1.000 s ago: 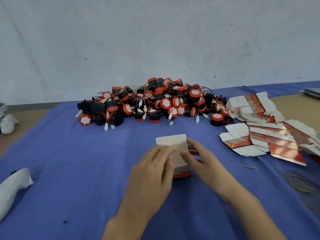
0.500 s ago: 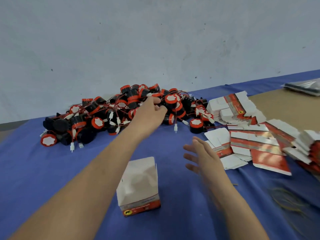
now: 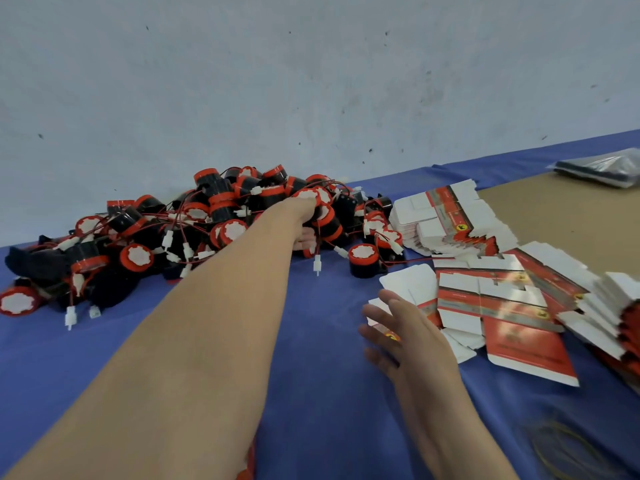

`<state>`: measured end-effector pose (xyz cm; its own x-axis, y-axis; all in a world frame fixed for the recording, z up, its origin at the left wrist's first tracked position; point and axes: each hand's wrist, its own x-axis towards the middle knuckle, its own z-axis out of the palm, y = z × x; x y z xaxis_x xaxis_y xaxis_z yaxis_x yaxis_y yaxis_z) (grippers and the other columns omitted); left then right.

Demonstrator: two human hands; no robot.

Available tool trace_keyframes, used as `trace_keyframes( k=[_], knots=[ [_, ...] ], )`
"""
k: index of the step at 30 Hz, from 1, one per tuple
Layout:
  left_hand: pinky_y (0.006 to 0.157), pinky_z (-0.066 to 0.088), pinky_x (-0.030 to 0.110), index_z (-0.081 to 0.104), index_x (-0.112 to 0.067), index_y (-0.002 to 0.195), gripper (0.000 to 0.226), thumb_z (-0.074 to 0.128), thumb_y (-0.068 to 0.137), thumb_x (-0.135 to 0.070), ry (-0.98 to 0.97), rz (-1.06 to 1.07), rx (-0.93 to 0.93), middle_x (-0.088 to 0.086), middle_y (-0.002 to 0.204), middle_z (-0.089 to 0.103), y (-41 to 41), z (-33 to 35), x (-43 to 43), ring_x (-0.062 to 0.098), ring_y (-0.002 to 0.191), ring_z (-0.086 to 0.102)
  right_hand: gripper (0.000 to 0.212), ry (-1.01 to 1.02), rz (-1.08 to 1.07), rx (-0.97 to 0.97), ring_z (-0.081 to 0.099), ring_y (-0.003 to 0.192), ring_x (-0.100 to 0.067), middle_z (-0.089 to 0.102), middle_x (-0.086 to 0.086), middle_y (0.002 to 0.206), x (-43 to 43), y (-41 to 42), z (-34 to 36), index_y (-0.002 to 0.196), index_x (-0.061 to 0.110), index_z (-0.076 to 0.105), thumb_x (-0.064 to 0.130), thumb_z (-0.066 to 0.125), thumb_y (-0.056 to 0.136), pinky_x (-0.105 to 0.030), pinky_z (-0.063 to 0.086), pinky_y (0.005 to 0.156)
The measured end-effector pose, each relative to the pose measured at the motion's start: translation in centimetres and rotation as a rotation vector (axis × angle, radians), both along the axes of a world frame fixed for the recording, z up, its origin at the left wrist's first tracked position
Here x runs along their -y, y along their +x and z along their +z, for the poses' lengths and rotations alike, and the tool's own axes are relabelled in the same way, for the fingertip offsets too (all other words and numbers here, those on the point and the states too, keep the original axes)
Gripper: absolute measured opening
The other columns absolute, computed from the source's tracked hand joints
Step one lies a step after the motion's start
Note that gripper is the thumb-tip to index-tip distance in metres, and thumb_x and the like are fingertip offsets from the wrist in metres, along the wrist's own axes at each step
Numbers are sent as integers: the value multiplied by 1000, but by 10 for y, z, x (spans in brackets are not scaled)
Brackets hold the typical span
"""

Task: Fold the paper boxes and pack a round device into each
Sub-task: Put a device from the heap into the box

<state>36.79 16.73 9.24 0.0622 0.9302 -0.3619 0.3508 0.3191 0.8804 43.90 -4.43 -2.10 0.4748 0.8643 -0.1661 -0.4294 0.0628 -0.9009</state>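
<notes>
The left hand is stretched out into the right part of the pile of round devices. Its fingers are curled down among the red wires. It seems to grip one round device, black with a red ring, though the pile hides most of the hold.

The right hand is on the near right of the pile, fingers straight and spread, holding nothing. Its fingertips lie over the edge of the flat paper boxes. These are fanned in loose stacks to the right of the pile, on the blue cloth that covers part of the table.

The boxes are red and white with a small round yellow emblem. Their printed lines are too small to read.
</notes>
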Motion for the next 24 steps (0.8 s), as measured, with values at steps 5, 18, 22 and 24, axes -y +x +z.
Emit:
trace_keyframes(
  k=[5, 18, 22, 24],
  knots=[
    [91, 51, 32, 57, -7, 111, 35, 57, 96, -39, -59, 52, 169, 5, 100, 66, -12, 4, -4, 19, 94, 59, 17, 14, -14, -24, 72, 83, -15, 78, 6, 91, 3, 5, 5, 102, 30, 71, 27, 54, 101, -30, 55, 69],
    [75, 57, 43, 57, -1, 110, 30, 55, 90, -24, -83, -76, 418, 14, 104, 60, -125, 51, 54, 32, 100, 69, 17, 67, -21, -14, 71, 93, -20, 76, 1, 100, 17, -38, 30, 103, 29, 70, 28, 54, 102, -34, 53, 73],
    [71, 61, 35, 59, -10, 109, 28, 58, 89, -29, 102, -162, 267, 14, 101, 62, -141, 63, 89, 26, 81, 72, 17, 86, -2, 9, 73, 92, -16, 78, 10, 89, 21, -46, 34, 101, 33, 71, 31, 54, 102, -33, 53, 71],
    [67, 60, 32, 62, -13, 106, 30, 61, 85, -34, 200, -211, 265, 11, 93, 64, -144, 68, 112, 23, 72, 72, 16, 116, 23, 15, 75, 88, -14, 78, 10, 93, 23, -48, 39, 102, 33, 71, 33, 55, 102, -32, 54, 71]
  ],
)
